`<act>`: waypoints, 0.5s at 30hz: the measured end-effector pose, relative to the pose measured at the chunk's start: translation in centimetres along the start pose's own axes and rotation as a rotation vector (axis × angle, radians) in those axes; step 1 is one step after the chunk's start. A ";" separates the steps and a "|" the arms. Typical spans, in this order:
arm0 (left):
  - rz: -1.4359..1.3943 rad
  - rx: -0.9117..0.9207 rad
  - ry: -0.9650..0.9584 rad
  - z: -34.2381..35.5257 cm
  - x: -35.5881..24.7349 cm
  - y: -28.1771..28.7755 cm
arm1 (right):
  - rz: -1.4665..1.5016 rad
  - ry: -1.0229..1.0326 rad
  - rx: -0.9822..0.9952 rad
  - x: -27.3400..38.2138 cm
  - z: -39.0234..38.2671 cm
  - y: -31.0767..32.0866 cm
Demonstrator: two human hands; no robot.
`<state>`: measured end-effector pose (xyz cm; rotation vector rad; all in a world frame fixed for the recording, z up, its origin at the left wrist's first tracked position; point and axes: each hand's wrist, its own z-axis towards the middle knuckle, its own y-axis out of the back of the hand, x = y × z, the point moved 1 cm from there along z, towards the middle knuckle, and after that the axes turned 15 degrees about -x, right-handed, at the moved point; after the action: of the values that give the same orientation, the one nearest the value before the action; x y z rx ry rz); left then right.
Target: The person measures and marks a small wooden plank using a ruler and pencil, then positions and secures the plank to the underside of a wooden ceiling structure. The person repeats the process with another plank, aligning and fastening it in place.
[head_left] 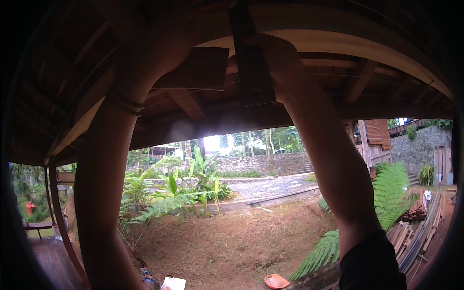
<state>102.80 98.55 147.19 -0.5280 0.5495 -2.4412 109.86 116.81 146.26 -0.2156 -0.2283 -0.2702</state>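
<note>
Both my arms reach up to the underside of a wooden roof. My left hand [176, 41] is in deep shadow near the pale-edged beam, and its fingers cannot be made out. Beside it is a brown wooden board [205, 70], its lower edge angled; whether the hand grips it or only touches it is unclear. My right hand [278, 55] is closed around a long, dark, flat piece [253, 72] that hangs upright and widens toward its lower end. Too little light falls on that piece to tell its kind. Its top disappears into the dark.
Overhead, a curved pale beam [333, 41] and rafters [362, 79] cross the view. Below lies a bare earth slope [237, 237] with an orange basin [277, 281] and a white sheet [174, 283]. Ferns [391, 193] and stacked timber [420, 237] stand at right; a post [58, 208] at left.
</note>
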 end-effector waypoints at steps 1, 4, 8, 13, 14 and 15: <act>0.065 0.012 -0.087 0.0 0.5 -0.3 | -0.004 -0.006 -0.003 0.1 -0.1 0.1; 0.235 0.063 -0.268 1.6 1.8 -1.7 | -0.025 0.023 0.001 0.2 -0.2 0.1; 0.217 0.166 -0.281 4.5 1.6 -2.9 | -0.007 0.005 0.066 0.0 -0.1 0.0; -0.521 0.219 -0.117 5.1 -0.8 -3.0 | 0.076 -0.053 0.104 -0.7 -1.0 0.7; -0.710 0.236 -0.066 5.3 -1.2 -3.2 | 0.087 -0.070 0.113 -0.8 -1.2 0.8; -0.894 0.254 -0.007 5.4 -1.6 -3.4 | 0.099 -0.102 0.087 -0.9 -1.4 0.9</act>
<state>105.08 100.65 152.96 -0.7905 -0.0482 -3.2706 109.50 117.54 144.58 -0.1542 -0.3292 -0.1512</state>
